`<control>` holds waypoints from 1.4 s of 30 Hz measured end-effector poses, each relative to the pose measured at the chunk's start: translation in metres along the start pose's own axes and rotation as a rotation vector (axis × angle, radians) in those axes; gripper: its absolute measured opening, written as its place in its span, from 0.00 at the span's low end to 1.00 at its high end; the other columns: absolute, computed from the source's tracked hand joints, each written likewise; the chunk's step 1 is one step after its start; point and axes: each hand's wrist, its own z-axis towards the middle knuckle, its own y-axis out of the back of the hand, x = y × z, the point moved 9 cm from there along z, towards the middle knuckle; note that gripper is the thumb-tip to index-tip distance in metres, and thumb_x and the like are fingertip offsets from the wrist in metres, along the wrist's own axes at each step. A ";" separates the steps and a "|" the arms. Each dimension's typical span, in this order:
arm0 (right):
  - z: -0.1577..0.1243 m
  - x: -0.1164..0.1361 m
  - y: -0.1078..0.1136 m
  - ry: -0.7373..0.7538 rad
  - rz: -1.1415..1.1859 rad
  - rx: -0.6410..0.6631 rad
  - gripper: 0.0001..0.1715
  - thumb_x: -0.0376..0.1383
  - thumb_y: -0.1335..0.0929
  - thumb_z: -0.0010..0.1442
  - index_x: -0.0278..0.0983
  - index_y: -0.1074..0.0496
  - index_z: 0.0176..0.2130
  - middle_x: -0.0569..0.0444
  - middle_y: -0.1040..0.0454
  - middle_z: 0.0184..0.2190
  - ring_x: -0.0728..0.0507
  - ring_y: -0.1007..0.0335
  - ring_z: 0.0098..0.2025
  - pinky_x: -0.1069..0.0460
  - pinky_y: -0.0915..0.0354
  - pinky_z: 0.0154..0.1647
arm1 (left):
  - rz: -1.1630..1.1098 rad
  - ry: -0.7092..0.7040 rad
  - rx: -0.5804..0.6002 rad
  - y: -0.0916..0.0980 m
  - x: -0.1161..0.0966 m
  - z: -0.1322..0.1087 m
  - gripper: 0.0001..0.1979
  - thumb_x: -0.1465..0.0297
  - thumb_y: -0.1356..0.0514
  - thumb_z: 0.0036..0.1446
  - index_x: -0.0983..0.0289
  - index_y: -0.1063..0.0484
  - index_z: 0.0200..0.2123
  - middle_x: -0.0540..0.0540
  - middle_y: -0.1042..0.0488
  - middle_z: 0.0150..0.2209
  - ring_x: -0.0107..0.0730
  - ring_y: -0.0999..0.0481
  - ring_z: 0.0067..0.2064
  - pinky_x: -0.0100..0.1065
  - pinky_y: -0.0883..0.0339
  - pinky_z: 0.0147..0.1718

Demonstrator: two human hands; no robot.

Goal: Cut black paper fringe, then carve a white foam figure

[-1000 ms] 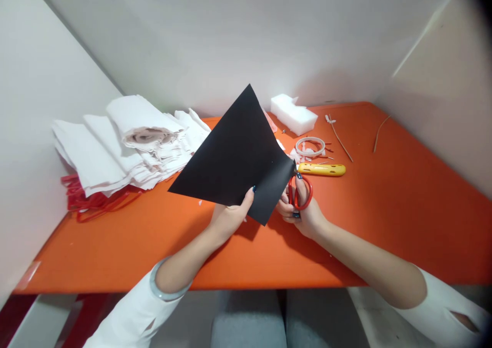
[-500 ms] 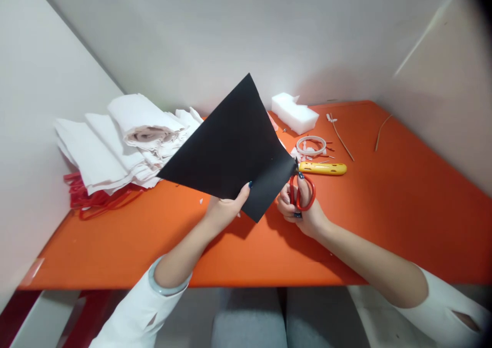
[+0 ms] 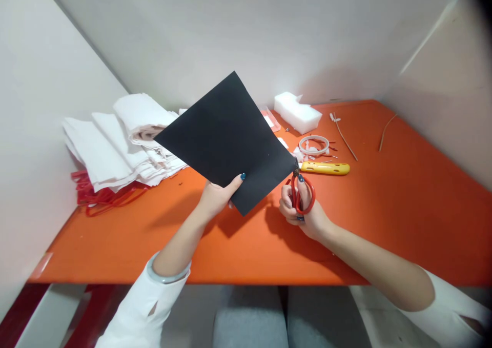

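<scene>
Pinching black paper (image 3: 226, 138) down low with left hand (image 3: 218, 197), right hand (image 3: 309, 215) gripping red-handled scissors (image 3: 295, 194), blades (image 3: 296, 163) right at the paper's right corner.

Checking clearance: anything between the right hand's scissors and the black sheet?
Nothing visible. The right hand holds the red-handled scissors with their blades at the right corner of the black sheet. The left hand grips the lower edge, apart from the blades. Behind the sheet is hidden.
</scene>
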 end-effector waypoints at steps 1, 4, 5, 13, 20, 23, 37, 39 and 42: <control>0.000 0.000 0.000 0.001 -0.001 0.004 0.32 0.60 0.44 0.62 0.38 0.44 0.22 0.63 0.52 0.12 0.54 0.67 0.15 0.59 0.65 0.12 | -0.010 0.000 -0.005 0.002 0.001 0.001 0.23 0.51 0.37 0.48 0.62 0.34 0.15 0.49 0.35 0.10 0.28 0.35 0.12 0.31 0.38 0.13; 0.000 0.005 0.000 0.033 -0.014 0.012 0.32 0.59 0.44 0.62 0.38 0.43 0.22 0.63 0.51 0.12 0.54 0.67 0.14 0.58 0.64 0.12 | -0.091 -0.063 -0.037 0.010 0.000 0.008 0.20 0.52 0.34 0.45 0.64 0.25 0.27 0.52 0.25 0.19 0.35 0.24 0.23 0.32 0.27 0.23; 0.000 0.009 0.001 0.048 -0.014 0.014 0.32 0.60 0.44 0.61 0.37 0.43 0.22 0.63 0.51 0.12 0.54 0.67 0.14 0.58 0.64 0.13 | -0.139 -0.103 -0.051 0.013 -0.002 0.012 0.21 0.52 0.33 0.44 0.65 0.24 0.32 0.54 0.22 0.26 0.39 0.21 0.31 0.33 0.24 0.31; -0.012 0.041 -0.006 -0.121 0.040 0.361 0.41 0.69 0.50 0.54 0.38 0.39 0.23 0.63 0.54 0.10 0.53 0.65 0.14 0.59 0.63 0.10 | -0.338 -0.204 -0.040 0.029 0.003 0.037 0.35 0.55 0.31 0.42 0.65 0.30 0.52 0.61 0.26 0.52 0.50 0.29 0.56 0.42 0.32 0.55; -0.036 0.067 -0.004 -0.019 0.006 0.671 0.50 0.69 0.59 0.52 0.35 0.35 0.26 0.64 0.52 0.06 0.55 0.63 0.07 0.59 0.59 0.11 | -0.264 -0.179 -0.008 0.031 -0.003 0.032 0.34 0.54 0.31 0.42 0.65 0.29 0.52 0.61 0.26 0.53 0.51 0.30 0.57 0.44 0.35 0.57; -0.038 0.056 0.015 -0.170 -0.252 0.625 0.48 0.70 0.54 0.52 0.35 0.33 0.28 0.63 0.48 0.07 0.55 0.62 0.09 0.57 0.59 0.12 | -0.249 -0.168 -0.024 0.035 -0.001 0.033 0.34 0.56 0.30 0.41 0.64 0.29 0.51 0.61 0.26 0.53 0.51 0.30 0.57 0.45 0.35 0.57; 0.006 0.070 0.061 0.194 -0.551 -0.276 0.21 0.51 0.28 0.51 0.35 0.27 0.32 0.59 0.40 0.18 0.53 0.50 0.20 0.55 0.56 0.18 | -0.071 -0.026 0.230 0.000 0.008 0.024 0.30 0.59 0.28 0.37 0.66 0.25 0.44 0.60 0.22 0.47 0.54 0.25 0.50 0.47 0.28 0.48; 0.005 0.067 0.055 0.219 -0.608 -0.267 0.17 0.46 0.26 0.49 0.35 0.27 0.30 0.60 0.38 0.18 0.52 0.48 0.20 0.55 0.51 0.21 | -0.082 -0.032 0.262 -0.006 0.008 0.023 0.31 0.59 0.28 0.36 0.66 0.25 0.45 0.61 0.23 0.48 0.55 0.25 0.50 0.47 0.27 0.47; 0.004 0.066 0.051 0.256 -0.674 -0.281 0.13 0.42 0.27 0.49 0.35 0.30 0.25 0.58 0.33 0.18 0.50 0.42 0.22 0.53 0.46 0.24 | -0.219 -0.056 0.256 -0.005 0.005 0.022 0.33 0.53 0.30 0.39 0.65 0.27 0.46 0.61 0.22 0.47 0.53 0.24 0.49 0.45 0.27 0.45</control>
